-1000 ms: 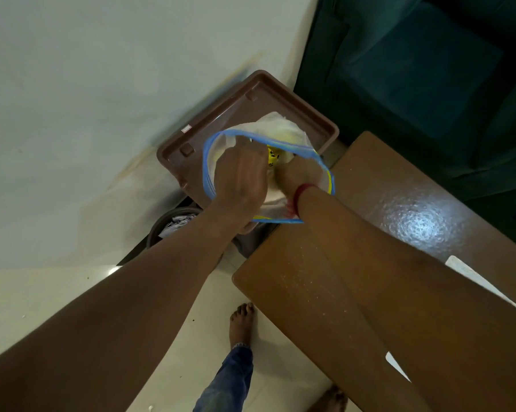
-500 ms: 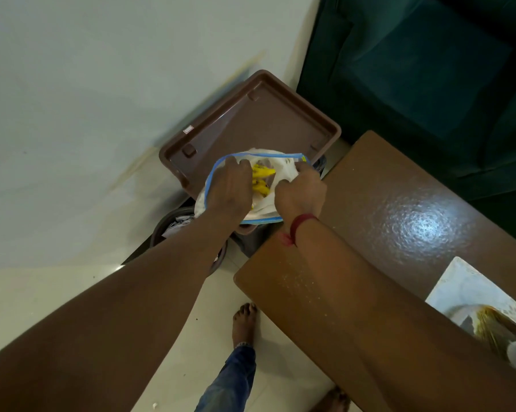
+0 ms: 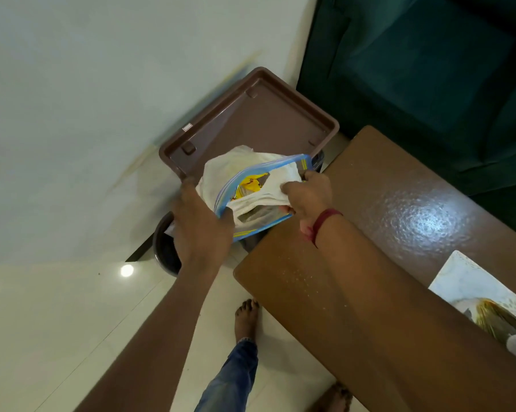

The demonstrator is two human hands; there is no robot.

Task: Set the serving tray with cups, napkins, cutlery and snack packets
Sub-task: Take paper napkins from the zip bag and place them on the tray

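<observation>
Obs: clear zip bag (image 3: 259, 200) with blue seal edge is held in the air between both hands, above the near corner of the brown serving tray (image 3: 251, 126), just past the end of the wooden table (image 3: 370, 203). Left hand (image 3: 201, 224) is closed on the bag's near-left edge, thumb on top. Right hand (image 3: 309, 193) pinches a white napkin (image 3: 268, 191) at the bag mouth, fingers closed on the cloth. Yellow snack packet (image 3: 252, 184) is visible inside the bag, between the hands. Tray is tilted, leaning toward the wall (image 3: 102, 84) (what it rests on is hidden); its inside is bare.

Change vs. 0.5 s ago: the bag mouth is tipped more toward the right, the hands are further apart, and more napkin is drawn out of the opening. Tray unchanged.
</observation>
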